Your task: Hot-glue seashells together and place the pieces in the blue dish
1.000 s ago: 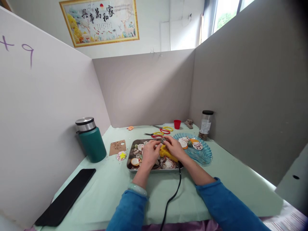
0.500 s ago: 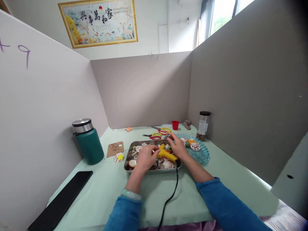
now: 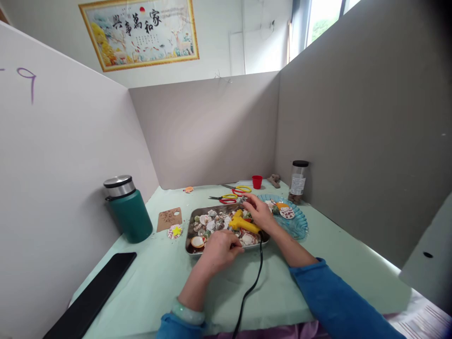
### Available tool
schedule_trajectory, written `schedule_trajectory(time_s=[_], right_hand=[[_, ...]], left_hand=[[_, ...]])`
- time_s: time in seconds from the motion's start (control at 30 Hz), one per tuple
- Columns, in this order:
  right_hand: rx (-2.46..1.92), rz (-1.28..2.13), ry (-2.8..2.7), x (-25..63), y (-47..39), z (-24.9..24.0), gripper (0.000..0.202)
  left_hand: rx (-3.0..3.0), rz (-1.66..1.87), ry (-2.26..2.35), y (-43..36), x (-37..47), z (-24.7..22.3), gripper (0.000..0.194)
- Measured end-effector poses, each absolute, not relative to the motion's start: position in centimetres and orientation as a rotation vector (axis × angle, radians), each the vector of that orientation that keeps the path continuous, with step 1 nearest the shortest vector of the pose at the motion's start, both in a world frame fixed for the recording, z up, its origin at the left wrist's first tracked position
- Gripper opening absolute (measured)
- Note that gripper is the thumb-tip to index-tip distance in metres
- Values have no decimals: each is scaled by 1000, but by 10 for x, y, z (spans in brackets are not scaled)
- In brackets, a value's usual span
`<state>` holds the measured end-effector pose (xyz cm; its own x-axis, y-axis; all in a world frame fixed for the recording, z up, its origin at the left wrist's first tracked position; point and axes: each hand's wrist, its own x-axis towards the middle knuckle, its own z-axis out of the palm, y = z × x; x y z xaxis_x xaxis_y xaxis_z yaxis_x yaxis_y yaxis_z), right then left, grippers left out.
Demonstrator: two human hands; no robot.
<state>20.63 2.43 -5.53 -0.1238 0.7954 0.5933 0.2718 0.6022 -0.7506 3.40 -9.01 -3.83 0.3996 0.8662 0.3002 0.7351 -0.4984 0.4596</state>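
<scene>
A metal tray (image 3: 189, 239) full of shells stands on the green cloth, with a yellow glue gun (image 3: 246, 224) lying on top at its right side. My left hand (image 3: 221, 249) is over the tray's front edge, its fingers curled together; what they hold, if anything, is too small to name. Above the tray's back right part, my right hand (image 3: 259, 209) pinches a small grey shell-like piece (image 3: 242, 200) between its fingertips. A blue scalloped plate (image 3: 300, 227) with a speckled disc (image 3: 287, 213) and other pieces is just right of my right hand.
Two pairs of scissors (image 3: 228, 197) lie behind the tray, near a red cup (image 3: 257, 182). A jar (image 3: 297, 183) stands back right, a green flask (image 3: 131, 212) left. A brown card (image 3: 169, 219) and decorated disc (image 3: 174, 231) lie left of the tray. A black cord (image 3: 253, 284) runs forward.
My left hand has moved from above the shells, beside the glue gun, toward the tray's front edge. My right hand has stayed nearly in place with its grey piece.
</scene>
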Motion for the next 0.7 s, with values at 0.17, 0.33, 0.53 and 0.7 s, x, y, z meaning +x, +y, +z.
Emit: schedule_trajectory(time_s=[0.17, 0.33, 0.53, 0.7], right_hand=[[-796, 893, -1592, 205, 23, -49, 39], [-709, 1075, -1587, 196, 7, -38, 36], [-634, 1084, -1646, 188, 3, -41, 34], [-669, 1012, -1673, 185, 3, -46, 31]], left_hand=[[2318, 670, 1326, -86, 29, -18, 16], [2118, 1236, 1550, -65, 28, 10, 16], [2015, 1608, 1371, -36, 36, -10, 9], [2024, 1556, 1417, -37, 34, -20, 7]])
